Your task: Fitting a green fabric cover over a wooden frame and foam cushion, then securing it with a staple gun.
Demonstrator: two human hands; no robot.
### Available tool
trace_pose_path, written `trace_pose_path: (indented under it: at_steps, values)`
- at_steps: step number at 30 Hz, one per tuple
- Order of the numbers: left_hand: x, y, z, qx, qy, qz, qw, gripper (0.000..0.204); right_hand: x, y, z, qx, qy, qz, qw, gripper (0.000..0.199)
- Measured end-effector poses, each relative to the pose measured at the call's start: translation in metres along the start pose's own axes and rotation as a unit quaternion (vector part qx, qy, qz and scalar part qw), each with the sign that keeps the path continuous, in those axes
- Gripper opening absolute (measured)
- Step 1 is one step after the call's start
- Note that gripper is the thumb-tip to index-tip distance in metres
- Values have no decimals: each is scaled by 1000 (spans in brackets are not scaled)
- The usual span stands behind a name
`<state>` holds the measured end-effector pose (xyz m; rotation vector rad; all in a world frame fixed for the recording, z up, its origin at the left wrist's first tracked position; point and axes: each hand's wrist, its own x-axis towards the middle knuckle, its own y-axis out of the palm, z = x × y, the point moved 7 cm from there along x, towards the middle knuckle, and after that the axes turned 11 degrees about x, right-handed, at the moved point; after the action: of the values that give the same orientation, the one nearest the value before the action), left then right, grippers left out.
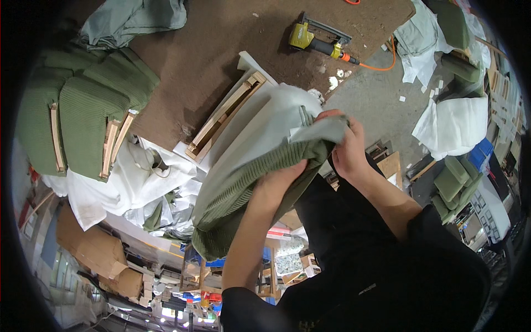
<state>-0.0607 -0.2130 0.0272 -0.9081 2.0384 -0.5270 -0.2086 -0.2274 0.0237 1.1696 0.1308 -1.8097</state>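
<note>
A green ribbed fabric cover [243,188] is half pulled over a white padded cushion panel [265,116] with a wooden frame [224,116] showing at its far end. My left hand [276,180] grips the cover's edge from underneath. My right hand [345,146] clutches the bunched fabric at the cushion's near corner. Both hands are closed on the cloth, close together.
The brown worktable [221,39] carries a yellow and black staple gun [312,40] with an orange hose at the back. Several finished green cushions [83,110] lie stacked at the left. White wadding [121,182] hangs off the table edge. More green cushions [456,185] and white wadding sit at the right.
</note>
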Motion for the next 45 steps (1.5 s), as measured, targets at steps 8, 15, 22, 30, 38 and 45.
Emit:
trace_pose_path:
  at_steps: [8, 15, 22, 30, 38, 45]
  values:
    - [-31, -16, -42, 184, 160, -135, 960, 31, 28, -11, -16, -197, -97, 5, 975, 22]
    - [13, -77, -38, 117, -30, -242, 963, 30, 35, -9, -22, -186, -76, -7, 980, 26]
    - [71, -47, -33, 142, -44, -43, 988, 16, 39, -29, -39, -207, -54, -11, 977, 31]
    - [140, -20, -6, 36, -104, 114, 987, 26, 73, -53, -53, -145, -30, -148, 978, 45]
    - [164, 2, 5, 117, -127, 187, 967, 30, 88, -62, -59, -162, 16, -127, 978, 45]
    - [174, 18, 28, 194, -159, 215, 944, 33, 104, -76, -103, -181, 63, -201, 961, 39]
